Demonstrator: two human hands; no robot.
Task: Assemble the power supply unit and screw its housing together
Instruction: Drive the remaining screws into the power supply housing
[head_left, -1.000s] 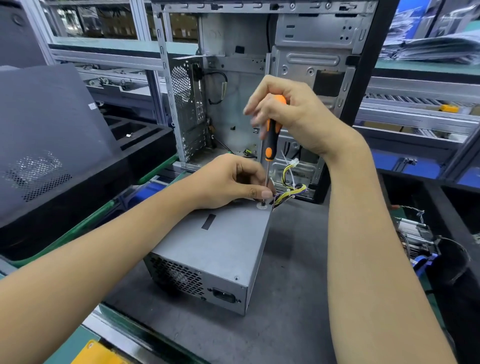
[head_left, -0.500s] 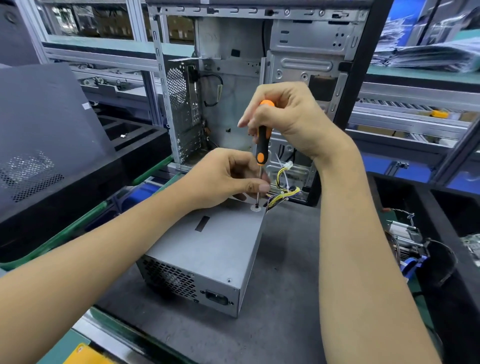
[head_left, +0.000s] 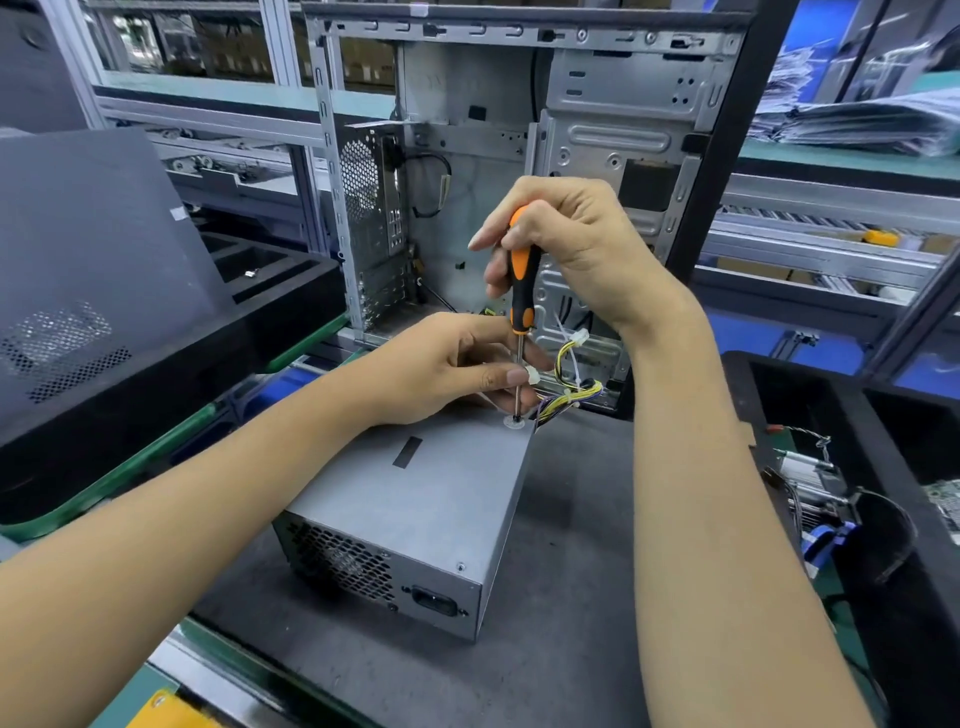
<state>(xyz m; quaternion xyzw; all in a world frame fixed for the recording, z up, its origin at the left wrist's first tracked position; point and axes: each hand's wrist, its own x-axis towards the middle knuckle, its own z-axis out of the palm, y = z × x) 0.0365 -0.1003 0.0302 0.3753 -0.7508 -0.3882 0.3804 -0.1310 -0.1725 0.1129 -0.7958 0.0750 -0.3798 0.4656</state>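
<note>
Gripping the screwdriver (head_left: 521, 280) handle, my right hand (head_left: 571, 244) stands it on a screw (head_left: 516, 419) at the far corner of the metal box (head_left: 415, 499); left hand (head_left: 441, 364) pinches the shaft. Rigid, heavy housing, I judge; slippery shaft.

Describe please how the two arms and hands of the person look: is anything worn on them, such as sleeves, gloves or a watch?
Both forearms are bare as far as the picture shows them; no sleeve edge comes into view. The left hand and the right hand wear no gloves. No watch, ring or wristband is visible on either wrist or on the fingers that show. The fingernails look short and unpainted.
</note>
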